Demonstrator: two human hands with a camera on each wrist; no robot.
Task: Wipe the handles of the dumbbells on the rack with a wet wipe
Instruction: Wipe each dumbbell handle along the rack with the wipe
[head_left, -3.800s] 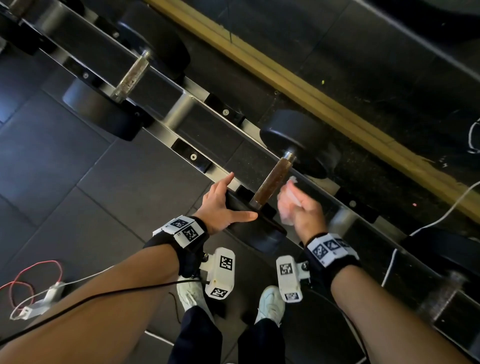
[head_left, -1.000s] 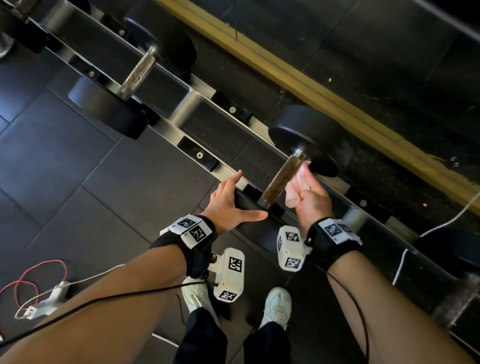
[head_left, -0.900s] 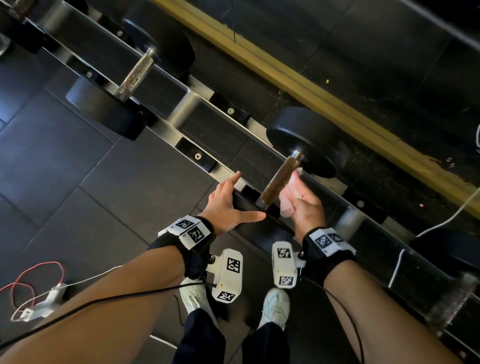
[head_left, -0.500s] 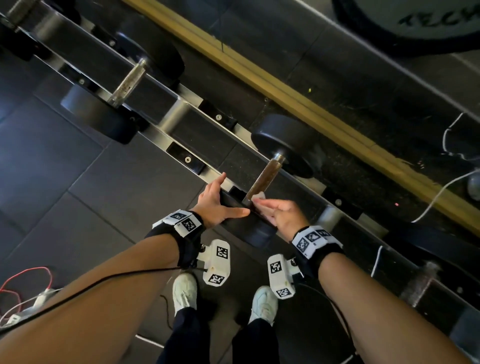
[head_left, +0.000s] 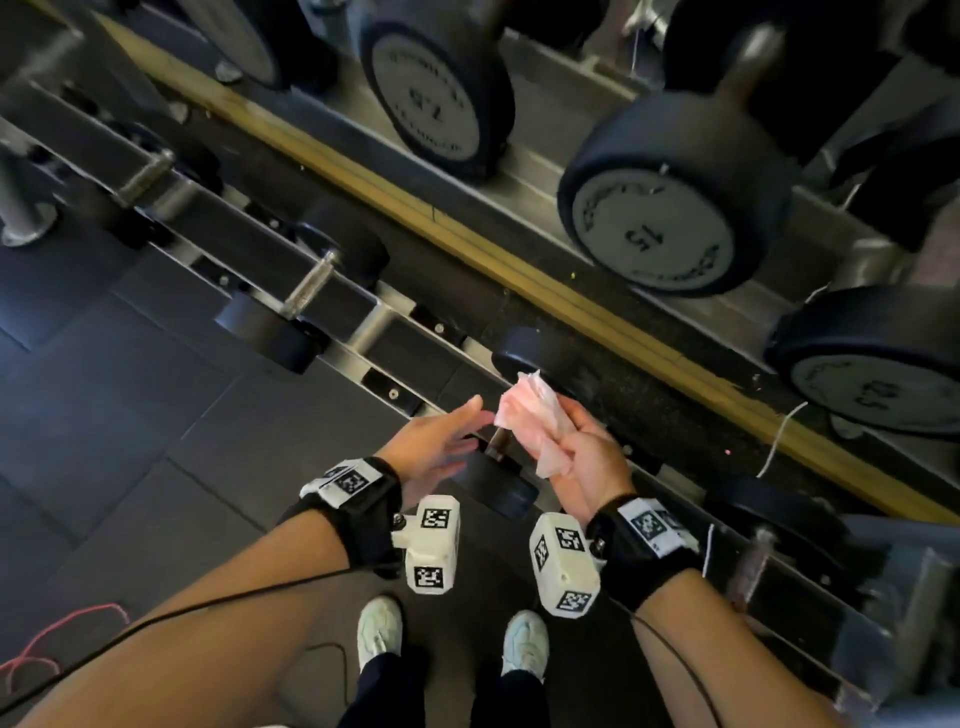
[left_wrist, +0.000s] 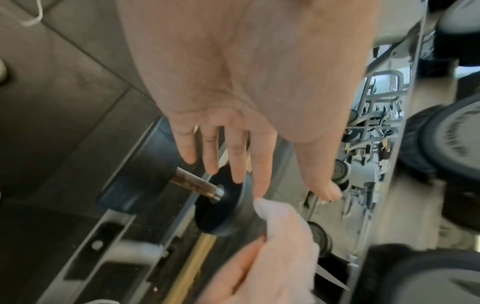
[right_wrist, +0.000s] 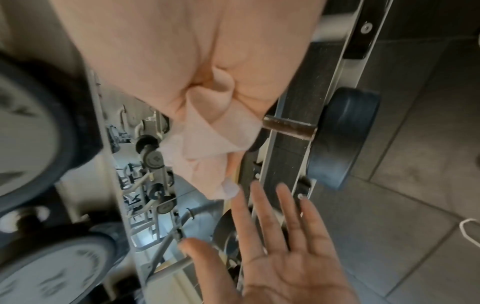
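Right grip (head_left: 582, 447) holds wipe (head_left: 524, 410) clear above handle (left_wrist: 194, 184)

- Crumpled pale pink wet wipe (head_left: 535, 423) in the right hand (head_left: 582, 457), above the rusty-handled black dumbbell (head_left: 498, 483) on the near metal rack rail (head_left: 363, 332).
- Left hand (head_left: 431, 447) just left of the wipe.

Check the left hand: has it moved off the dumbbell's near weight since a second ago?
Yes. The left hand has lifted off the dumbbell's near weight and now hovers open above it, fingers toward the wet wipe in the right hand.
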